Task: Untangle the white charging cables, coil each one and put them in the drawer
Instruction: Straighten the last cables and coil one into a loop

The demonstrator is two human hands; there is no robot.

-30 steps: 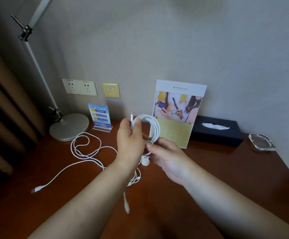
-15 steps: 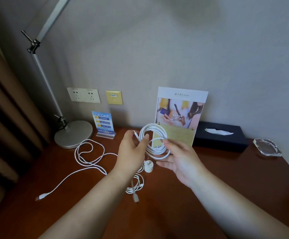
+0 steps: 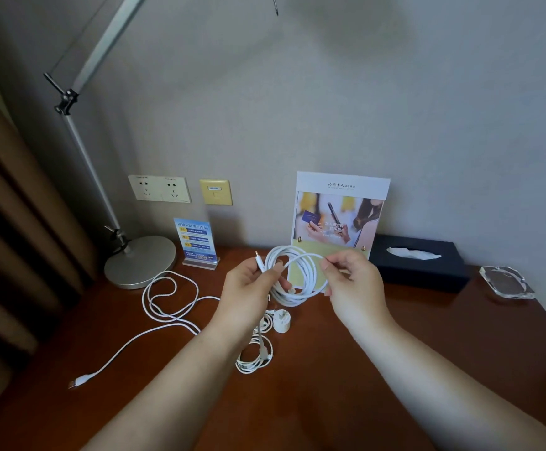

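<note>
I hold the coiled cable (image 3: 294, 300) above the desk (image 3: 395, 320): my left hand (image 3: 249, 288) pinches its left side by the connector, and my right hand (image 3: 353, 281) pinches one strand on the right. Light, limp and springy, it is best gripped across all loops. A loose cable (image 3: 180, 324) sprawls left near the lamp base (image 3: 139, 263); the drawer, perhaps below, is unseen.

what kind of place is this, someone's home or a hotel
Most likely a hotel room: on the wooden desk stand a printed promo card, a small blue notice sign and a dark tissue box.
</note>
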